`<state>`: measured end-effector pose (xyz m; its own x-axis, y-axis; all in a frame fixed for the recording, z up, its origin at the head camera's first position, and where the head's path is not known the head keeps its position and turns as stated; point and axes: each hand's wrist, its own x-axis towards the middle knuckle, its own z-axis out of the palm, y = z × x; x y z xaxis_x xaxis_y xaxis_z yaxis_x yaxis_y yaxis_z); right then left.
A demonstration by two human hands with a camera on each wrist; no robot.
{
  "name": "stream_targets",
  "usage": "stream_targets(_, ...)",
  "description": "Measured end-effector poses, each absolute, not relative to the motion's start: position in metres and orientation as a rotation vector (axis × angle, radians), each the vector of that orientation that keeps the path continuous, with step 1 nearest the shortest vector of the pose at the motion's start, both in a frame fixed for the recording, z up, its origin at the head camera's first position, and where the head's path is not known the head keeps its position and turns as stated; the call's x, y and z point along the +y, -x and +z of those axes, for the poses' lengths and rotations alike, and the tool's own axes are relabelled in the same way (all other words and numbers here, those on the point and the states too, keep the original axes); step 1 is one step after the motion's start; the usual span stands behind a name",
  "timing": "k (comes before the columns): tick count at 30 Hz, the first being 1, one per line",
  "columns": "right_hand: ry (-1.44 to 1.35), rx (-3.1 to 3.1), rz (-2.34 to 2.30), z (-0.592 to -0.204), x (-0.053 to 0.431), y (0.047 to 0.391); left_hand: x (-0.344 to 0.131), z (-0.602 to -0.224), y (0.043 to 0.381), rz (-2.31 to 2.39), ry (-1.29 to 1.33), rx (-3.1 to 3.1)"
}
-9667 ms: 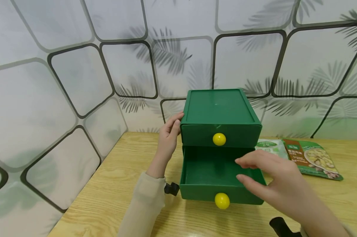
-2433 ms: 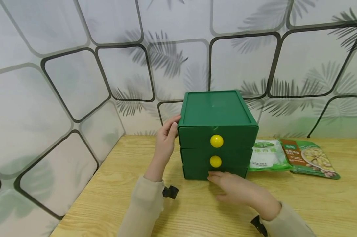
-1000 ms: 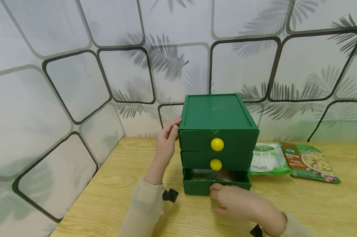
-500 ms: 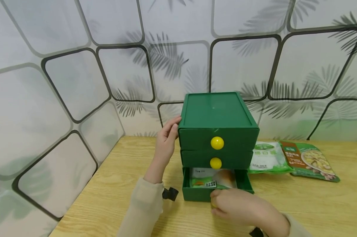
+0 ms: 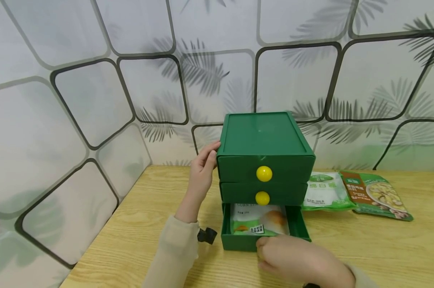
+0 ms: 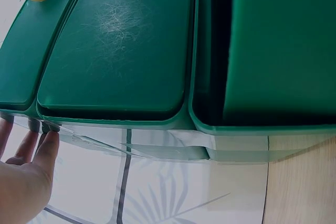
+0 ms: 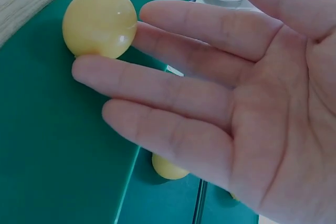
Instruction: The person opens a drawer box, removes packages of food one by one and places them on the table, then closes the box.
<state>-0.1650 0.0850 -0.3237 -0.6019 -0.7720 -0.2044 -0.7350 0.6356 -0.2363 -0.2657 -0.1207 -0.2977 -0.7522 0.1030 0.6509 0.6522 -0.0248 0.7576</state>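
A green drawer box [image 5: 267, 136] with yellow knobs stands on the table. Its bottom drawer [image 5: 238, 243] is pulled out, and a white and green packet [image 5: 249, 220], partly printed "CORN", lies flat inside. My right hand [image 5: 296, 256] is at the drawer's front; in the right wrist view its fingers lie on both sides of the yellow knob [image 7: 100, 19] and hold it between them, the thumb apart. My left hand [image 5: 201, 172] rests its fingers against the box's left side near the top. The upper two drawers are closed.
To the right of the box lie a white and green packet [image 5: 326, 192] and a brown and green food pouch [image 5: 377, 196]. Wooden tabletop [image 5: 138, 240] extends in front and to the left. A patterned wall [image 5: 217, 80] stands behind and on the left.
The middle drawer, out at first, is now closed. The bottom drawer has slid out towards me with my right hand at its knob, uncovering the packet. The left hand stays put.
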Motion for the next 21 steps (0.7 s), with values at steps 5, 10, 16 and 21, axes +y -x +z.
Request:
stream_targets(5,1.164,2.558,-0.21,-0.3223,0.0843,0.1619,-0.1207,-0.2975,0.2651,-1.832,0.792,-1.855)
stream_targets(10,1.104,2.547,-0.237,-0.3211,0.0853,0.1588,-0.1208,-0.2969,0.2648,-1.832,0.786,-1.858)
stream_targets(16,1.125,2.564,-0.257,-0.3215,0.0864,0.1556,-0.1215,-0.2979,0.2658,-1.828,0.776,-1.864)
stream_targets(21,1.109,2.556,-0.264,-0.323,0.0857,0.1555,-0.1205,-0.2974,0.2657,-1.819,0.773,-1.865)
